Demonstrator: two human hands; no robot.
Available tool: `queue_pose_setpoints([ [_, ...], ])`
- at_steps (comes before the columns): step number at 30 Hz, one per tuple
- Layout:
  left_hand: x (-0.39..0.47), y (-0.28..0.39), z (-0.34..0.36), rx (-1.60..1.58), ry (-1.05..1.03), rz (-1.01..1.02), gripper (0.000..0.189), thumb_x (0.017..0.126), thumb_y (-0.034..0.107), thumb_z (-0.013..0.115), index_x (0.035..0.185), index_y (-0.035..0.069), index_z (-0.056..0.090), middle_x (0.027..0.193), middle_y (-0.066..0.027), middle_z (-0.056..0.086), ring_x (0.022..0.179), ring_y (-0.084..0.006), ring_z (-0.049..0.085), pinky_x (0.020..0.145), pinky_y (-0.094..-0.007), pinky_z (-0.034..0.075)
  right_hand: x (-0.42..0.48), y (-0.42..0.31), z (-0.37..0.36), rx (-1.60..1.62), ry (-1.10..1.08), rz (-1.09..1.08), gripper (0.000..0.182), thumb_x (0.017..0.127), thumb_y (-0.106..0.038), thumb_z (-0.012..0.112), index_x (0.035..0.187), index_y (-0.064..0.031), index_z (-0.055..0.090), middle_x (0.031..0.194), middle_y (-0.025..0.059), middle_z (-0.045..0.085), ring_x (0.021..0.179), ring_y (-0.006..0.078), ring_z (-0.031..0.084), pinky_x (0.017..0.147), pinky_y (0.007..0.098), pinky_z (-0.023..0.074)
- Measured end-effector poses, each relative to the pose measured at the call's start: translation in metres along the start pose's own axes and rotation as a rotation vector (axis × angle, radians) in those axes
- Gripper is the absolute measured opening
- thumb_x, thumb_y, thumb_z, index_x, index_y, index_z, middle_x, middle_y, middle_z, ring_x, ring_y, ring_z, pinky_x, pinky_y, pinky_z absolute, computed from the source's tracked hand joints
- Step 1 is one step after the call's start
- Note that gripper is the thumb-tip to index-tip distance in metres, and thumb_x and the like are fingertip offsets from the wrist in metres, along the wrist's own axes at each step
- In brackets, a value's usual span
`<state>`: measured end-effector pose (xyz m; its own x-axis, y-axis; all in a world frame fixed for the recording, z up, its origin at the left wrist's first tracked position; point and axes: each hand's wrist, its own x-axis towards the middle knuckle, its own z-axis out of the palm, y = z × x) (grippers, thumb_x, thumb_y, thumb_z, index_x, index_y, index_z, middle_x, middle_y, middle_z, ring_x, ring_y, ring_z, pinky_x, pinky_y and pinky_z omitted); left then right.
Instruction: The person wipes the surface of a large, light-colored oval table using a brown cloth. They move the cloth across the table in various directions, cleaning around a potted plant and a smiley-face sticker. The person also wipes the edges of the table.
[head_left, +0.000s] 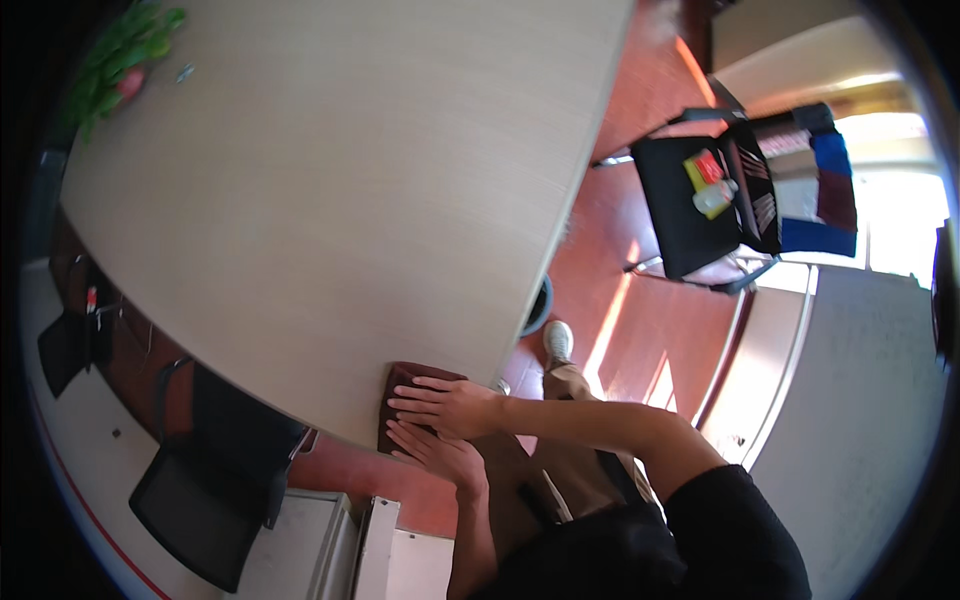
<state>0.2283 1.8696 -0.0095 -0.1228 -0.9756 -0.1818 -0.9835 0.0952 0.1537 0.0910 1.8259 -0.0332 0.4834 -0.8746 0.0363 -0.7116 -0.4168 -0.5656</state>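
A folded maroon cloth (405, 372) lies at the near corner of a pale wood-grain table (337, 187). My right hand (454, 407) rests flat on its upper part, fingers stretched out to the left. Just below it, my left hand (439, 456) lies palm down on the cloth's lower part, close beside the right. Neither hand curls around the cloth. Both hands cover much of it, so its full shape is hidden.
A black chair (675, 202) right of the table bears a bottle (714, 196), a red-and-yellow packet (706, 169) and cloths (836, 195) over its back. Another black chair (202, 480) stands at lower left. A leafy plant (124, 60) sits at the table's far left; a bin (538, 306) is beneath its right edge.
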Motion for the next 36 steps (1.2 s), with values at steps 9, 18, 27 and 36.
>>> queue_pose_setpoints([
  [9,0.017,0.025,-0.002,-0.074,0.121,-0.101,0.07,0.113,0.036,0.035,0.164,-0.012,0.027,0.174,-0.0301,0.024,0.163,-0.0465,0.022,0.132,-0.0645,0.012,0.013,0.024,-0.032,-0.131,-0.154,-0.127,0.074,0.101,-0.04,0.057,0.169,-0.0172,0.039,0.179,0.0008,0.029,0.167,0.0209,0.018,0.137,0.0438,0.0116],
  [18,0.147,0.137,0.0,-0.122,0.173,-0.013,0.068,0.114,0.036,0.036,0.166,-0.007,0.029,0.175,-0.0243,0.029,0.164,-0.0412,0.023,0.133,-0.0609,0.009,0.045,0.163,-0.134,-0.206,-0.035,-0.06,0.073,0.093,-0.036,0.068,0.161,-0.014,0.051,0.175,0.0029,0.039,0.164,0.0235,0.03,0.135,0.0448,0.0191],
  [27,0.322,0.412,0.02,-0.137,0.282,0.357,0.066,0.103,0.037,0.057,0.156,-0.001,0.053,0.169,-0.0152,0.044,0.161,-0.0309,0.032,0.131,-0.0601,0.02,-0.03,0.418,-0.297,-0.274,0.342,0.182,0.062,0.094,-0.016,0.058,0.155,-0.0047,0.054,0.165,0.0135,0.05,0.156,0.0352,0.042,0.131,0.0523,0.029],
  [36,0.372,0.507,0.043,-0.158,0.348,0.451,0.065,0.107,0.035,0.047,0.163,0.002,0.046,0.175,-0.0107,0.037,0.165,-0.0278,0.024,0.135,-0.0552,0.009,-0.052,0.492,-0.361,-0.397,0.297,0.275,0.067,0.096,-0.011,0.046,0.163,-0.0038,0.045,0.174,0.0164,0.037,0.163,0.0383,0.028,0.134,0.0541,0.019],
])
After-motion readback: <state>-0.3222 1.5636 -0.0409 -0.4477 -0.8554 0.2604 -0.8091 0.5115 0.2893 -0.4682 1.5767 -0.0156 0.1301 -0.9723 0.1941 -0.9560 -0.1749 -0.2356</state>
